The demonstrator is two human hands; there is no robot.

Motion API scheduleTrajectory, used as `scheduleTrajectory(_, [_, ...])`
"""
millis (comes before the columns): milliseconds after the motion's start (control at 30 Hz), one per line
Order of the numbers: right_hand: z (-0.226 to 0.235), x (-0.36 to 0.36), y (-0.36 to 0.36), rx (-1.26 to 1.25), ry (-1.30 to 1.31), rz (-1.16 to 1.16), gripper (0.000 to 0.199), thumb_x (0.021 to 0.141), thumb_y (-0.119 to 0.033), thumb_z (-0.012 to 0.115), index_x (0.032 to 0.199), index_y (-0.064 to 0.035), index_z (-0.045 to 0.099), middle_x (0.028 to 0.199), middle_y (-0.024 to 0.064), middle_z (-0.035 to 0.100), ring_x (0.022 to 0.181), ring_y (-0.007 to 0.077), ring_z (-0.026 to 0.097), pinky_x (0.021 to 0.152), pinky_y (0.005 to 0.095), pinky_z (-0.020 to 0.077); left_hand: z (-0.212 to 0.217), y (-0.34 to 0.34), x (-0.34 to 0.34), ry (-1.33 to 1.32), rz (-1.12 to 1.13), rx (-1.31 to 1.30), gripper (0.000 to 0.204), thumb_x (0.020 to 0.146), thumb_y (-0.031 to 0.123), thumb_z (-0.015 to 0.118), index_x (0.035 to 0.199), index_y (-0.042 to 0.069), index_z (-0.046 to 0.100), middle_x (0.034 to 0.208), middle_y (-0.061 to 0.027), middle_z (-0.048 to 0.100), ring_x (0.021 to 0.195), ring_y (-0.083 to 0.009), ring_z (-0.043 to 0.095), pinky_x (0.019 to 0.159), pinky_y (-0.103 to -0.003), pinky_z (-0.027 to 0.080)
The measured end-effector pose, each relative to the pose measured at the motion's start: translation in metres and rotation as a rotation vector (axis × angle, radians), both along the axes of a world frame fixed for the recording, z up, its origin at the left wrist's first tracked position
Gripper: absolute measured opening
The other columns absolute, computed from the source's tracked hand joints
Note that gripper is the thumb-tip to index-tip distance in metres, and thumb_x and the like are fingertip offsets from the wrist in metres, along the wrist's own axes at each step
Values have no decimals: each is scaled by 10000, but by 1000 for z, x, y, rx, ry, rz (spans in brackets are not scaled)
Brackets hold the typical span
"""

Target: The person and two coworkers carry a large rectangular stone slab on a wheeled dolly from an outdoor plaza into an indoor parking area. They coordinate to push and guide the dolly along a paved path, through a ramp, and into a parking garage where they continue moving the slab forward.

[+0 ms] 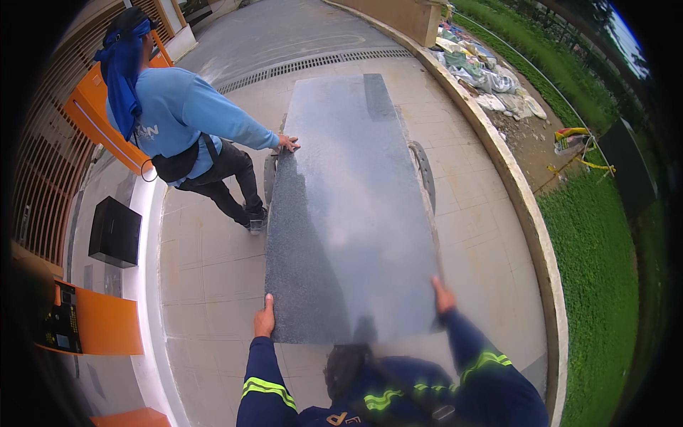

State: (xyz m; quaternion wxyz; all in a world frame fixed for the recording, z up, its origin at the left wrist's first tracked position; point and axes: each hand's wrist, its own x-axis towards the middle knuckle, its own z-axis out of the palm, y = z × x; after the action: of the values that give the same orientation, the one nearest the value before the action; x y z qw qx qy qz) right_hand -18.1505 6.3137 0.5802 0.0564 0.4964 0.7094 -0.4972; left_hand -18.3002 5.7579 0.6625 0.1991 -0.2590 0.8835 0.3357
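Observation:
A long, polished grey stone slab (356,213) lies flat in front of me, its glossy top reflecting the sky. My left hand (264,318) is closed on its left edge near the close corner, thumb up along the side. On the opposite edge, my right hand (444,295) grips the slab close to the right corner; the fingers of both hands are partly hidden. Beneath the slab sits a wheeled cart, mostly covered, with a dark wheel (425,174) showing at the right. A co-worker's hand (289,143) rests on the slab's left edge farther away.
The co-worker in a light blue top (185,107) stands left of the slab. A low concrete kerb (509,181) runs along the right, with grass beyond. Ahead, a drain grate (313,65) crosses the tiled paving. Orange machines (110,320) and a black box (115,232) line the left.

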Motion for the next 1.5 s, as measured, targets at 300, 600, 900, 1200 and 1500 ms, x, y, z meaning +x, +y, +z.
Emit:
scheduleTrajectory(300, [18,-248,51,5,-48,5,1292,705,-908,556,1302,236,506,1354,402,527,1338,447,498,1132,435,362,40,32,-261,-65,38,-12,1071,880,833,393,1209,-159,629,1283,-398,573,1311,-470,513,1109,-451,379])
scheduleTrajectory(600, [34,-490,92,60,-87,1,1075,831,-836,523,1292,132,600,1307,294,621,1233,347,580,1066,399,421,30,75,-509,-14,-17,-10,1112,872,858,360,1220,-165,618,1307,-392,563,1320,-469,504,1115,-460,377])
scheduleTrajectory(900, [40,-695,136,95,-98,-40,1205,751,-894,529,1288,184,554,1321,367,570,1289,402,545,1098,427,397,29,115,-716,-1,-1,36,1020,902,797,428,1272,-138,601,1314,-359,584,1330,-449,505,1114,-449,377])
scheduleTrajectory(1200, [94,-915,172,13,-95,18,1329,680,-927,544,1309,242,494,1361,396,525,1346,436,497,1134,425,363,41,149,-906,104,18,-2,1081,884,819,428,1178,-205,615,1244,-404,596,1278,-468,546,1083,-468,403])
scheduleTrajectory(1500, [92,-1089,231,102,-3,24,1234,738,-906,511,1188,241,590,1273,400,585,1279,443,548,1100,437,388,94,217,-1089,29,5,-37,1107,852,842,435,1249,-179,593,1315,-383,566,1327,-452,510,1123,-448,379])
